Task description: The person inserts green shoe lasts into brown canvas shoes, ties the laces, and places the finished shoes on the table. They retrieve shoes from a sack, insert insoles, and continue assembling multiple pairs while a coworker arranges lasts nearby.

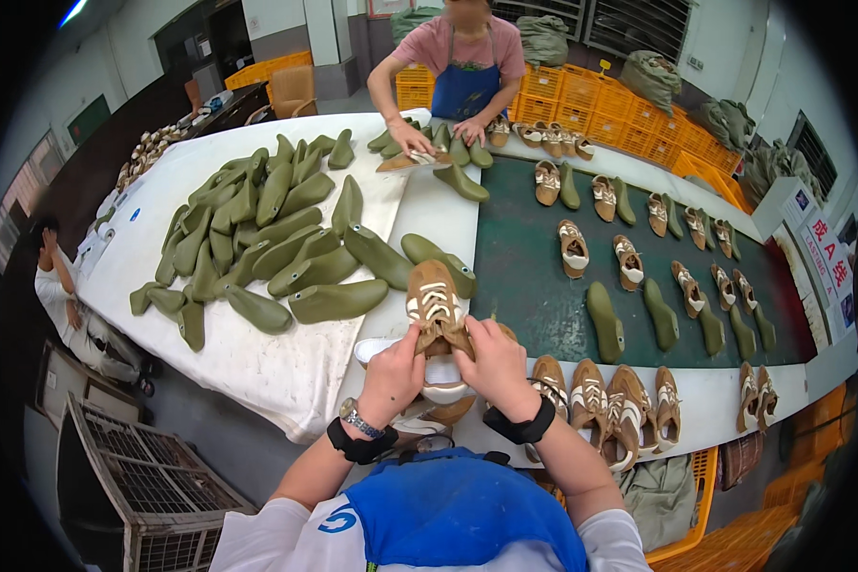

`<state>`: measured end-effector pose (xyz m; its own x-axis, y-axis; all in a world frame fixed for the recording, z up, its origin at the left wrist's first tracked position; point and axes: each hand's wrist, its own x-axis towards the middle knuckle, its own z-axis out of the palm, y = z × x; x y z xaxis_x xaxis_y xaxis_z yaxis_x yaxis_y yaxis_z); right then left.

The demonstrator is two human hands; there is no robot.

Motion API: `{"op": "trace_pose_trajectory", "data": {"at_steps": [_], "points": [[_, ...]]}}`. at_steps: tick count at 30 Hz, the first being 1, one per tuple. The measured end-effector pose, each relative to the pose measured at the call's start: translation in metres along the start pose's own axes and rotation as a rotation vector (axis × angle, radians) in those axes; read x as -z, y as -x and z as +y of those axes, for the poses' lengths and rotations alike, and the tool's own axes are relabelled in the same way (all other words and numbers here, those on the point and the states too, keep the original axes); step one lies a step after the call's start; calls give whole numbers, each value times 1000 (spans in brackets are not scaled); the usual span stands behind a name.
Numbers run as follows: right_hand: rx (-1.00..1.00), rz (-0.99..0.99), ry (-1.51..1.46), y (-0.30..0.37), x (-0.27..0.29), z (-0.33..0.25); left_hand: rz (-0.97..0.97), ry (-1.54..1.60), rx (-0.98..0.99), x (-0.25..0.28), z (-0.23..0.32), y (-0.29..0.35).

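Note:
A tan sneaker upper point(433, 291) with white laces is held up in front of me, toe pointing away. My left hand point(391, 377) grips the left side of its opening, and my right hand point(496, 367) grips the right side. Both hands are closed, thumbs near the collar. Below them, partly hidden, a white and tan piece point(445, 389) shows between my wrists. Just beyond the sneaker lie green shoe lasts point(338, 300), several heaped on the white table cover point(267, 367). To the right of my right hand stands a row of similar tan sneakers point(589, 393) along the near edge.
A green conveyor belt point(534, 305) carries sneakers and lasts in rows. Across the table, a person in a blue apron point(465, 91) handles a shoe. Orange crates point(582, 95) line the back. A metal mesh cage point(162, 467) stands at lower left; another person point(76, 296) is at far left.

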<state>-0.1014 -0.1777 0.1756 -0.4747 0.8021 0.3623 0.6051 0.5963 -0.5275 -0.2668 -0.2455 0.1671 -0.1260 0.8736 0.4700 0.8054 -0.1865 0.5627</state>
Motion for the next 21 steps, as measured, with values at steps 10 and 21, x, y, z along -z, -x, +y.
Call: {"op": "trace_pose_trajectory", "data": {"at_steps": [10, 21], "points": [[-193, 314, -519, -2, 6, 22, 105, -130, -192, 9, 3, -24], [190, 48, 6, 10, 18, 12, 35, 47, -191, -5, 13, -31]]}}
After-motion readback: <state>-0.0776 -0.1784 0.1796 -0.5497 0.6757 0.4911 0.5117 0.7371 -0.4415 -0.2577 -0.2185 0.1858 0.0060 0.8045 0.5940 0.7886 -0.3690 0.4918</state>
